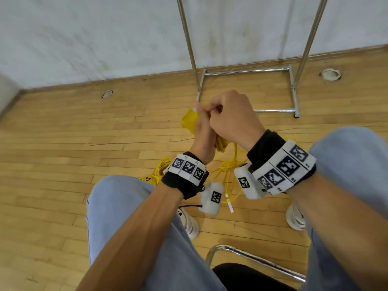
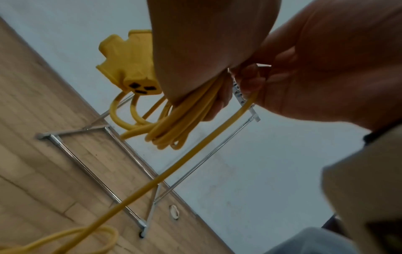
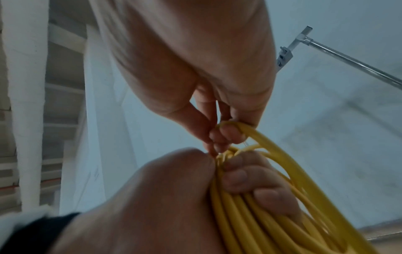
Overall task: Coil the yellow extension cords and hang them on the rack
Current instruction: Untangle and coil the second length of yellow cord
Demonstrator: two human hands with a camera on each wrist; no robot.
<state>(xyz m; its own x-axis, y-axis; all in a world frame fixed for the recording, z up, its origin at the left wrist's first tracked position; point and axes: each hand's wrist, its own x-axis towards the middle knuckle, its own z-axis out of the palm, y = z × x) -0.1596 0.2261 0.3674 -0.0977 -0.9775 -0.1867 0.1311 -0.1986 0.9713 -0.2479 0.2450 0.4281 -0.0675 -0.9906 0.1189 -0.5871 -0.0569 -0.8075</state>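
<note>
My left hand grips a bundle of yellow extension cord coiled in several loops, fingers curled round it. The cord's yellow socket block sticks out to the left of that hand, its black slots showing. My right hand meets the left at the top of the coil, and its fingertips pinch one loop. A single strand runs down to loose cord on the floor. The chrome rack stands ahead by the wall.
A second yellow cord lies on the wood floor by my left knee. A white tie tag hangs on the loose cord. I sit on a metal-framed chair, shoes apart. Round floor fittings sit near the wall.
</note>
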